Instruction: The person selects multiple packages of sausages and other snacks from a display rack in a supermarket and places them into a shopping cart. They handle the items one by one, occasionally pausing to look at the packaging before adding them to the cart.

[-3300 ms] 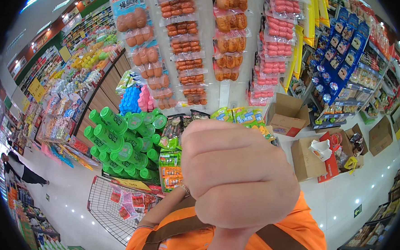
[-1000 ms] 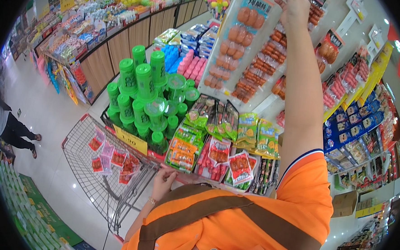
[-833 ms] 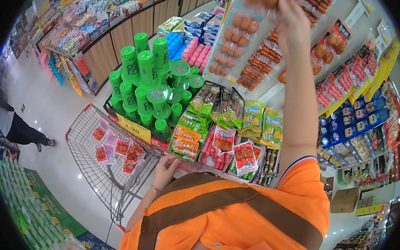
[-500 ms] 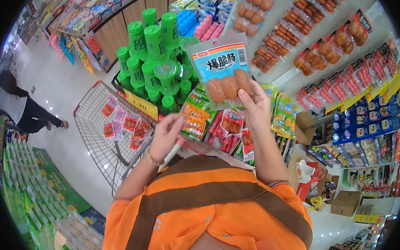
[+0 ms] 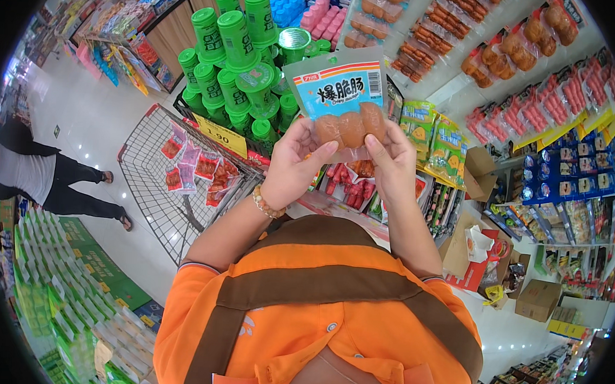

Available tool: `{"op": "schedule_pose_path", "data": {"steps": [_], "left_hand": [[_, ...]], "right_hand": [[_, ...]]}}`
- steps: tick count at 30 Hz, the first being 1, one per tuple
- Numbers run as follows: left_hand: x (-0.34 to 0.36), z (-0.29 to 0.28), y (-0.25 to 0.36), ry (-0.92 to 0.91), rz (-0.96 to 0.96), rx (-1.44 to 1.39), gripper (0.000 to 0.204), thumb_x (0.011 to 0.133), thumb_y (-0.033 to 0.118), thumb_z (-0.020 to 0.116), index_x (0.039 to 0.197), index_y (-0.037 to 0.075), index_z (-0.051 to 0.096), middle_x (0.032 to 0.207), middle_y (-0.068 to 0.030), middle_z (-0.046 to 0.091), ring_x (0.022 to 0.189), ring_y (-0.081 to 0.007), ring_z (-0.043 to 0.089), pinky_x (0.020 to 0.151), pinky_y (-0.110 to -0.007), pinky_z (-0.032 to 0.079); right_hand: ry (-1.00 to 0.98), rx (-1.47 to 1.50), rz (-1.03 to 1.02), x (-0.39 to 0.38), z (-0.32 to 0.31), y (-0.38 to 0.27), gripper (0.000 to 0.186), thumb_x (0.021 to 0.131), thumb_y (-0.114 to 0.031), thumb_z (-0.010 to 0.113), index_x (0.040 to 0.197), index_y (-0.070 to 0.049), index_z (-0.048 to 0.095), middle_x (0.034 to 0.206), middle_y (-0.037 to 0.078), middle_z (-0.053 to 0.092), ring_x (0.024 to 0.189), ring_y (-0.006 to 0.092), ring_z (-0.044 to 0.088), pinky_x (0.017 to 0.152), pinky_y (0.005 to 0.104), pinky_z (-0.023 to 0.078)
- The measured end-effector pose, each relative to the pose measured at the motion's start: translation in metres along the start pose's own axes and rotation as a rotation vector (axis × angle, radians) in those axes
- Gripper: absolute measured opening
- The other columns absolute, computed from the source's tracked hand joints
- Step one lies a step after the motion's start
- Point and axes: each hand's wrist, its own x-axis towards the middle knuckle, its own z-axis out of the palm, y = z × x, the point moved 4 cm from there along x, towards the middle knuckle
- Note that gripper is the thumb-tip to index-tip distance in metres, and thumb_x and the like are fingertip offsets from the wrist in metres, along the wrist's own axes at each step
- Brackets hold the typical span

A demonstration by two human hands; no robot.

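Sausage pack [image 5: 341, 89] stands tilted near twelve o'clock, now grasped by both hands: the left hand [image 5: 297, 162] pinches its seven-o'clock corner, the right hand [image 5: 390, 158] its four-o'clock edge. Half a second ago the right hand alone held it, the left hovering empty. Green containers [image 5: 235, 46] stand at eleven, the wire cart [image 5: 148, 177] at nine.

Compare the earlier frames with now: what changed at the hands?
The right hand, up at the hanging packs a second ago, has come down holding a sausage pack. The left hand rose from near the wire cart and now holds the pack too. Unchanged: red packs in the cart, stacked green canisters.
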Motion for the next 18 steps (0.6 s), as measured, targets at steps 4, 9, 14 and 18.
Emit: {"op": "schedule_pose_path", "data": {"steps": [4, 9, 14, 18], "left_hand": [[-0.004, -0.002, -0.003, 0.001, -0.006, -0.016, 0.035, 0.095, 0.000, 0.062, 0.127, -0.001, 0.048, 0.124, -0.0088, 0.060, 0.113, -0.0151, 0.059, 0.100, -0.033, 0.051], [-0.009, -0.007, -0.008, 0.023, -0.046, -0.036, 0.034, 0.095, 0.001, 0.062, 0.126, -0.001, 0.049, 0.122, -0.0076, 0.061, 0.112, -0.0139, 0.059, 0.098, -0.031, 0.050], [-0.013, -0.012, -0.014, 0.047, -0.085, -0.046, 0.034, 0.095, 0.003, 0.064, 0.126, -0.001, 0.050, 0.121, -0.0072, 0.062, 0.112, -0.0132, 0.059, 0.099, -0.031, 0.049], [-0.016, -0.014, -0.016, 0.061, -0.108, -0.074, 0.035, 0.095, 0.004, 0.064, 0.126, -0.002, 0.050, 0.121, -0.0077, 0.062, 0.112, -0.0134, 0.060, 0.099, -0.032, 0.049]], "right_hand": [[-0.016, -0.013, 0.000, -0.004, 0.003, -0.001, 0.039, 0.094, -0.009, 0.066, 0.129, 0.005, 0.054, 0.115, 0.011, 0.066, 0.103, 0.0160, 0.064, 0.086, 0.0307, 0.054], [-0.011, -0.054, -0.013, -0.006, 0.004, 0.000, 0.037, 0.094, -0.008, 0.066, 0.128, 0.004, 0.055, 0.113, 0.010, 0.067, 0.102, 0.0150, 0.064, 0.086, 0.0298, 0.053], [-0.029, -0.073, 0.093, -0.009, 0.002, 0.004, 0.033, 0.094, -0.008, 0.067, 0.123, 0.004, 0.057, 0.111, 0.009, 0.067, 0.098, 0.0128, 0.064, 0.084, 0.0282, 0.053], [-0.028, -0.062, 0.081, -0.008, 0.003, 0.005, 0.031, 0.094, -0.008, 0.067, 0.121, 0.004, 0.057, 0.109, 0.008, 0.067, 0.094, 0.0115, 0.064, 0.082, 0.0277, 0.053]]}}
